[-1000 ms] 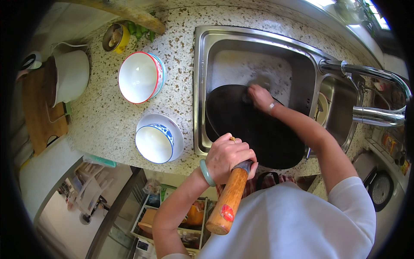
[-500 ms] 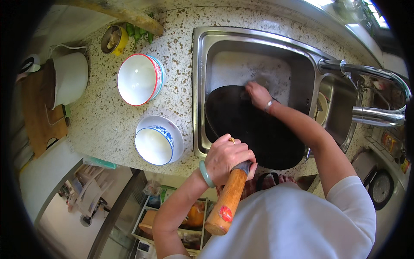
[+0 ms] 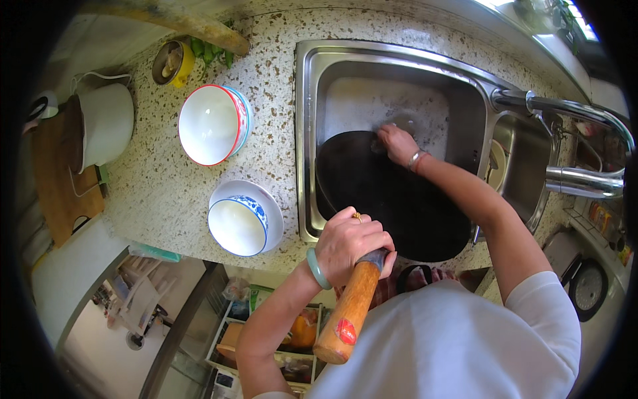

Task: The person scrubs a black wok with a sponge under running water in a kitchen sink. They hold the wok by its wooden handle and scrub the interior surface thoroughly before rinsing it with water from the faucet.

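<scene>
A black wok (image 3: 392, 199) rests tilted in the large basin of a steel sink (image 3: 307, 139). Its wooden handle (image 3: 350, 306) points toward my body and bears a red sticker. My left hand (image 3: 352, 245), with a ring and a pale green bangle, is closed around the metal collar where the handle joins the wok. At the wok's far rim, my right hand (image 3: 399, 144) has its fingers bent and pressed together against the dark surface. What those fingers hold, if anything, is hidden. Behind that hand, the basin floor looks wet and speckled.
Left of the sink stand stacked enamel bowls (image 3: 209, 125) and a blue-patterned bowl (image 3: 237, 226) in another bowl. A yellow cup (image 3: 174, 63) and green peppers (image 3: 211, 52) are farther back. The chrome faucet (image 3: 578, 110) arches over the smaller right basin.
My right hand and wrist have turned slightly at the wok's far rim. The left hand keeps its hold on the handle, and the wok stays in place.
</scene>
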{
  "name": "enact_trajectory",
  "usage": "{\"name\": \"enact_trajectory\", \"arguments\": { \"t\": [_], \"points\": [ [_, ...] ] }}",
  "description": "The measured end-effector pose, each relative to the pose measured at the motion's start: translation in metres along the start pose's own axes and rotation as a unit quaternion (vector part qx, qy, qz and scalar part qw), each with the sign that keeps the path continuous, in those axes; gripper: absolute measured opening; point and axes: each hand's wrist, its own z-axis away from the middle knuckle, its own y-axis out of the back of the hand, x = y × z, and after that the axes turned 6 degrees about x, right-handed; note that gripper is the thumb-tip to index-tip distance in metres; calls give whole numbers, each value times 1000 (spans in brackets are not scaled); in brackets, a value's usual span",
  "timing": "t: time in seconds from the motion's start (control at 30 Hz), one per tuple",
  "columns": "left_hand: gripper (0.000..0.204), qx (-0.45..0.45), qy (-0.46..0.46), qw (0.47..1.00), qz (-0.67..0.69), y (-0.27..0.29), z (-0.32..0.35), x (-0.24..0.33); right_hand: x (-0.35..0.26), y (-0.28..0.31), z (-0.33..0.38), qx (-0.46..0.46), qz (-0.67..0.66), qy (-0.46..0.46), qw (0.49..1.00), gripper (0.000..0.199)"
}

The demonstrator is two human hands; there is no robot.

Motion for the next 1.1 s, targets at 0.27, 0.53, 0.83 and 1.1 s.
{"name": "enact_trajectory", "arguments": {
  "t": [0.27, 0.53, 0.83, 1.1],
  "points": [
    [14, 10, 12, 1000, 8, 2, 8, -1, -8, 60, 90, -231, -47, 21, 972, 14],
    [14, 6, -2, 1000, 7, -1, 0, -4, -11, -10, 3, 7, -82, 14, 997, 4],
    [14, 4, 7, 1000, 7, 3, 6, -2, -9, 46, 91, -181, -159, 10, 970, 8],
    [13, 2, 10, 1000, 18, 2, 4, -1, -2, -12, 22, -18, -117, 56, 991, 5]
  ]
}}
